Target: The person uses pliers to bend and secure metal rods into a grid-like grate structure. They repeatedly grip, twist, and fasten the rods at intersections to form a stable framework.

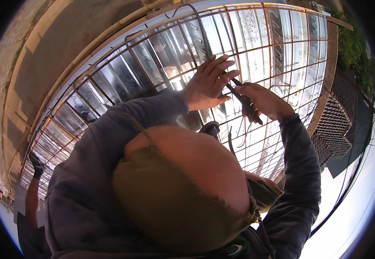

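My right hand (pixel 267 100) is closed around dark metal pincers (pixel 240 98), which slant from its palm toward my left hand. The fingers of my left hand (pixel 211 84) are stretched out and spread, close to the far end of the pincers. I cannot tell whether the left fingers touch them. Below both hands lies a grid of rusty reinforcing bars (pixel 278 43) over shiny corrugated metal sheets (pixel 250 26). A dark bent bar (pixel 203 32) rises just beyond my left hand. Glare hides the grid directly under the pincers.
My bent knee (pixel 196 149) in torn olive shorts fills the near middle. Another person's leg (pixel 32 196) stands at the far left. More bent bars (pixel 131 47) stick up along the deck's far edge, with ground beyond. Tiled roofs (pixel 336 116) and cables lie to the right.
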### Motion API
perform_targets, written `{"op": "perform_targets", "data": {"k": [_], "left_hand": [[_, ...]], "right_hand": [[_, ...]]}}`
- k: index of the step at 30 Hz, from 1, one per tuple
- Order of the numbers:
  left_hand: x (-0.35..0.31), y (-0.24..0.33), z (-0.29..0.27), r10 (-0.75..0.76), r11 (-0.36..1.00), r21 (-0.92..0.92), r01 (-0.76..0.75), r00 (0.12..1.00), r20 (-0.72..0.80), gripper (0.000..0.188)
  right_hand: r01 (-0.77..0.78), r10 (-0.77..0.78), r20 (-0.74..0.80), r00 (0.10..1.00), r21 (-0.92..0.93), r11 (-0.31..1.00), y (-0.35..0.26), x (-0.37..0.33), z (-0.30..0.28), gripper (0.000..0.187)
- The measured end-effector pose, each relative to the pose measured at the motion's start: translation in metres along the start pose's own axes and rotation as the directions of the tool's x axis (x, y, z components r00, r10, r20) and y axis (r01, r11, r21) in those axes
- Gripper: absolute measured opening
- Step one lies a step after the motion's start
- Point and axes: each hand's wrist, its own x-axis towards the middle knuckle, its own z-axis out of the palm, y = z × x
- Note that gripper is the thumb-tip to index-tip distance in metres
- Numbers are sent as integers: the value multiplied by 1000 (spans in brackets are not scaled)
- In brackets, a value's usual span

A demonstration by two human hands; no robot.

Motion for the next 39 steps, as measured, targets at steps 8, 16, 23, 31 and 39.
{"op": "perform_targets", "data": {"k": [8, 16, 23, 31, 39], "left_hand": [[42, -4, 53, -134, 988, 83, 128, 989, 66, 26], [75, -5, 46, -467, 872, -80, 484, 869, 161, 25], [88, -20, 30, -702, 641, -471, 606, 711, -41, 38], [48, 18, 43, -149, 983, 120, 136, 983, 103, 46], [77, 9, 37, -189, 977, 44, 210, 747, 638, 22]], "right_hand": [[-160, -366, -248, 897, -954, 252, -57, -54, 17, 69], [-404, -871, 77, 486, -863, -302, -25, 22, -30, 13], [-226, -708, 356, 610, -778, -586, -120, 59, -52, 12], [89, -271, -41, 962, -887, 453, -43, 8, -38, 23], [-349, -693, -420, 586, -903, 252, 36, 2, 33, 21]]}}
